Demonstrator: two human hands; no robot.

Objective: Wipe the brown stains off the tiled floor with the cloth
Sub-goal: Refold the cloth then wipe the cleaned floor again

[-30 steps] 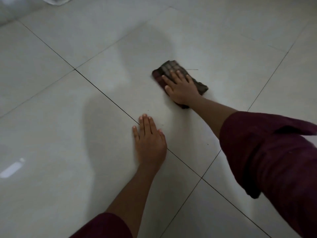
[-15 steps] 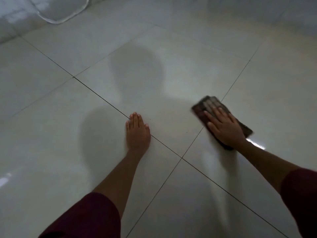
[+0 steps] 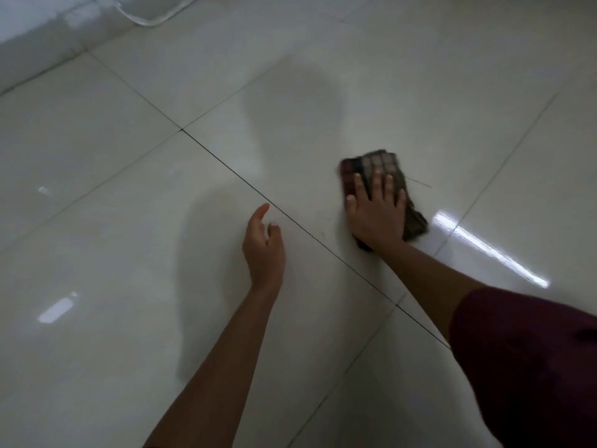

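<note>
A dark checked cloth, folded, lies flat on the pale glossy tiled floor. My right hand presses on it palm down with fingers spread, covering its middle. My left hand hovers just left of a dark grout line, turned on its edge, fingers loosely curled and holding nothing. A loose thread sticks out from the cloth's right side. A few faint specks show on the tile left of the cloth; no clear brown stain is visible in this dim light.
A white wall base and a pale curved cord or rim lie at the top left. Bright light streaks reflect on the tile to the right of the cloth. Dark red sleeves cover my upper arms.
My right hand has slid the cloth back to the left, onto the middle tile. My left hand has lifted off the floor and turned on its side.
</note>
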